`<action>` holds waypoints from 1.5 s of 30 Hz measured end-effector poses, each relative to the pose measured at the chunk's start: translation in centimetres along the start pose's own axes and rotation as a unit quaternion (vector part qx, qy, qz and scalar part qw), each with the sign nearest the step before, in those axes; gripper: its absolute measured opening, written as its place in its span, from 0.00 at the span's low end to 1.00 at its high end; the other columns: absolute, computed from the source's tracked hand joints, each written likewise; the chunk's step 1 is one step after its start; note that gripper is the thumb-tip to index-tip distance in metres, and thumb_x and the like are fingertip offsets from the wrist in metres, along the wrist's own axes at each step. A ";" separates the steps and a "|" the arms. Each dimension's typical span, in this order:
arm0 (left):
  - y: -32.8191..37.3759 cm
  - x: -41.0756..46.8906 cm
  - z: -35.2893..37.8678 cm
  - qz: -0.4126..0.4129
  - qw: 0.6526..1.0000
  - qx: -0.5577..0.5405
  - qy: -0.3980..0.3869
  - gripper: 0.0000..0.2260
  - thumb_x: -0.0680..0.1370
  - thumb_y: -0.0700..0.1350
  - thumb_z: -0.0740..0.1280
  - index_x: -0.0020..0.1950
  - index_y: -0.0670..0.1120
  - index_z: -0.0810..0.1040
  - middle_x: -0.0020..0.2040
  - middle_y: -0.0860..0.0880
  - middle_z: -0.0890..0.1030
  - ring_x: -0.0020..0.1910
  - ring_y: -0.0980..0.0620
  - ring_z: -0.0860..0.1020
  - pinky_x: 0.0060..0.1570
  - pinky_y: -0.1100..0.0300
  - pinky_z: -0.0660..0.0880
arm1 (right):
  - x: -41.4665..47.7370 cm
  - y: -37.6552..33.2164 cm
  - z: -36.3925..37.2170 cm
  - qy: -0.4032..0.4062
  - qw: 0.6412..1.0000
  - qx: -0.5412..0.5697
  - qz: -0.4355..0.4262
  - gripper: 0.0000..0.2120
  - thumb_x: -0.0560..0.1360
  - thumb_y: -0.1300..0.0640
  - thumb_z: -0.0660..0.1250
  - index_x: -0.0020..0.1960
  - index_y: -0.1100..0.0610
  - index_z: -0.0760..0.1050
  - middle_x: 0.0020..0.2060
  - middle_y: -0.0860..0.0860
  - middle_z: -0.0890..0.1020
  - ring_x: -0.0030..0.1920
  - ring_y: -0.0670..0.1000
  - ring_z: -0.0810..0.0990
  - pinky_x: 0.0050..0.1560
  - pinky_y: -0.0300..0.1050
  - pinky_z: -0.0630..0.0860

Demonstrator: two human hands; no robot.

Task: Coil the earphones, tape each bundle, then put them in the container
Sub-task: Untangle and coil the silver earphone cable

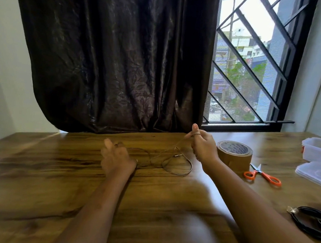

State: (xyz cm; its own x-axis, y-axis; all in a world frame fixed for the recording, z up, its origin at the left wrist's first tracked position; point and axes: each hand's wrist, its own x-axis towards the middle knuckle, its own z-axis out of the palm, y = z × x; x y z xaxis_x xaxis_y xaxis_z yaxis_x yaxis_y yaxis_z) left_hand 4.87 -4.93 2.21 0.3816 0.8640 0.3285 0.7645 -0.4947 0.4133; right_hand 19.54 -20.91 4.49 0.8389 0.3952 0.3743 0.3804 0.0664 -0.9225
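Earphones (172,164): thin bronze-toned wire, lying in loose loops on the middle of the table (40,170), with one strand rising to the right hand.

Head view, items in turn:
- Right hand (201,145): hovering above the table just right of the loops. Its grip is pinching narrow on the wire, and the strand is wrapping over the raised forefinger.
- Left hand (116,156): lying at the left end of the loops and covering part of them. It is motion-blurred, so its grip cannot be told.
- Tape roll (234,156): brown, lying flat just right of the right hand, with the wrist crossing in front of its left edge.
- Scissors (263,175): orange handles, lying near the tape roll.
- Container (317,151): clear plastic, sitting at the far right edge, with a lid (312,173) lying separately in front of it.
- Black cable (307,222): coiled at lower right, partly running out of frame.
- Dark curtain (112,62) and window grille (253,61): standing behind the table.
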 end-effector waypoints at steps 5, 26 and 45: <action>1.5 -1.0 0.0 0.119 0.990 0.019 0.072 0.14 0.76 0.52 0.66 0.60 0.50 0.75 0.74 0.47 0.53 0.70 0.44 0.58 0.66 0.46 0.60 | -0.8 -0.3 1.0 -0.102 0.995 -0.010 0.008 0.16 0.80 0.46 0.60 0.40 0.54 0.78 0.25 0.42 0.75 0.30 0.44 0.72 0.32 0.40 0.67; 3.4 -2.0 0.2 0.228 0.924 -0.294 0.088 0.07 0.79 0.50 0.63 0.46 0.52 0.80 0.35 0.55 0.79 0.34 0.55 0.77 0.33 0.56 0.73 | -1.6 -0.4 1.1 -0.260 0.966 0.000 0.005 0.06 0.77 0.56 0.66 0.53 0.52 0.79 0.28 0.45 0.77 0.25 0.40 0.71 0.26 0.33 0.67; 2.4 0.2 -1.2 -0.101 0.726 -0.666 0.141 0.03 0.84 0.43 0.49 0.55 0.49 0.59 0.57 0.52 0.77 0.33 0.53 0.80 0.26 0.66 0.71 | -0.6 1.2 0.2 -0.155 0.967 -0.199 0.039 0.08 0.77 0.59 0.62 0.45 0.53 0.79 0.39 0.49 0.80 0.32 0.45 0.76 0.32 0.40 0.72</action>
State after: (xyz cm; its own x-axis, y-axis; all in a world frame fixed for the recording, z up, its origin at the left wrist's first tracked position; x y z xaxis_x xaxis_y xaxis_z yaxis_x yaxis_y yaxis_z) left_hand 6.20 -6.02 4.29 0.0662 0.9709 0.2301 -0.4615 -0.1747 0.8697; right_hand 19.40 -20.87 3.12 0.7369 0.6450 0.2026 0.4928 -0.3072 -0.8141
